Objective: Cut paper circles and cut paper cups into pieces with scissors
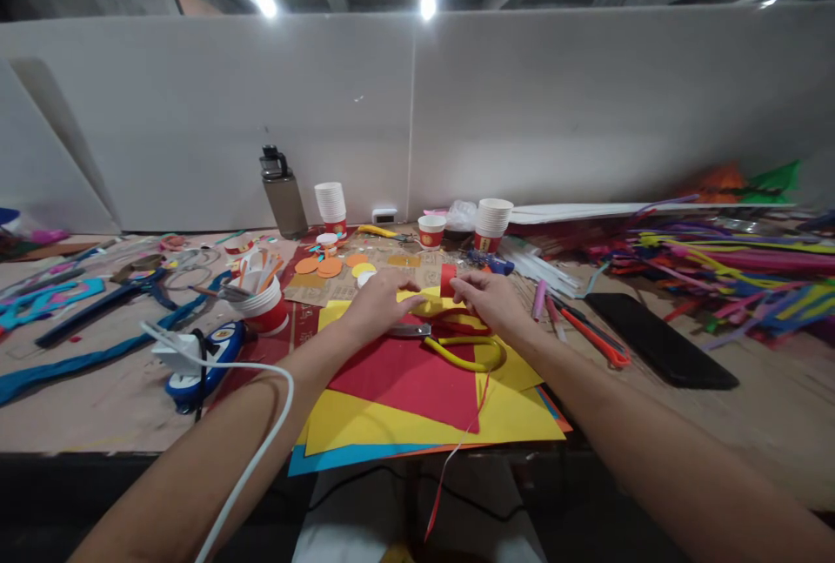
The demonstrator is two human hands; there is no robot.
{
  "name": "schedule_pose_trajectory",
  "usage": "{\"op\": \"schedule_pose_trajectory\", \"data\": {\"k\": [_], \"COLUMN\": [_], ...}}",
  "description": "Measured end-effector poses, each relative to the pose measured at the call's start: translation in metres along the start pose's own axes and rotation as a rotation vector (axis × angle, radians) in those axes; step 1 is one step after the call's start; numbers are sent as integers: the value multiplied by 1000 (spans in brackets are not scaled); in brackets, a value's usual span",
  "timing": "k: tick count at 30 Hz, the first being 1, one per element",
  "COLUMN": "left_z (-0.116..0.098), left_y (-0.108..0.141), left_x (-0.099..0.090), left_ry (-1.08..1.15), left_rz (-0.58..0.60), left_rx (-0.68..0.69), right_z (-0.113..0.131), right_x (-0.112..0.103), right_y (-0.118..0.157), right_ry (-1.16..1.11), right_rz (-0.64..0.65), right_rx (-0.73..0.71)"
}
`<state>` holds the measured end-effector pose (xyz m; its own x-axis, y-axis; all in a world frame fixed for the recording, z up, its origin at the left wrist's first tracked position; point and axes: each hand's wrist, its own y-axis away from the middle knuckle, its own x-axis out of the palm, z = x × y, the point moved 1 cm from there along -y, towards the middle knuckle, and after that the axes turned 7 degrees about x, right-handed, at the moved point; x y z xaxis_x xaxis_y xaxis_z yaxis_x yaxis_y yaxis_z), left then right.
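Observation:
My right hand (486, 298) pinches a small red paper piece (447, 280) upright between thumb and fingers. To its left, my left hand (384, 300) rests low over the yellow paper (430, 298), thumb and forefinger apart; its other fingers are partly hidden. Between my wrists lie yellow-handled scissors (460, 363), their blades partly under my left hand. Beneath the scissors is a red sheet (410, 380), stacked on larger yellow sheets (522, 424) with a blue sheet (345, 459) showing below.
At left stand a paper cup of tools (264, 315) and a blue glue gun (222, 345). Orange discs (319, 267), cup stacks (494, 219) and a bottle (283, 197) are at the back. A phone (662, 341) and pipe cleaners (737, 267) lie right. A white cable (283, 389) crosses my left forearm.

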<state>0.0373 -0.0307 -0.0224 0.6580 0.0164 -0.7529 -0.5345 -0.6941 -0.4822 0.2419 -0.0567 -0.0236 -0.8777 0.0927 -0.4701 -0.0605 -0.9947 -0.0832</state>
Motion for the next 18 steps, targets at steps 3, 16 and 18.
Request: {"op": "schedule_pose_trajectory", "data": {"k": [3, 16, 18], "left_z": [-2, -17, -13], "left_y": [-1, 6, 4], "left_x": [0, 11, 10], "left_ry": [202, 545, 618], "left_rz": [60, 32, -36], "left_rx": [-94, -167, -243], "right_z": [5, 16, 17], "right_x": [2, 9, -1], "right_y": [4, 17, 15], "right_ry": [-65, -155, -25], "right_rz": [44, 219, 265], "right_rx": [28, -28, -76]}}
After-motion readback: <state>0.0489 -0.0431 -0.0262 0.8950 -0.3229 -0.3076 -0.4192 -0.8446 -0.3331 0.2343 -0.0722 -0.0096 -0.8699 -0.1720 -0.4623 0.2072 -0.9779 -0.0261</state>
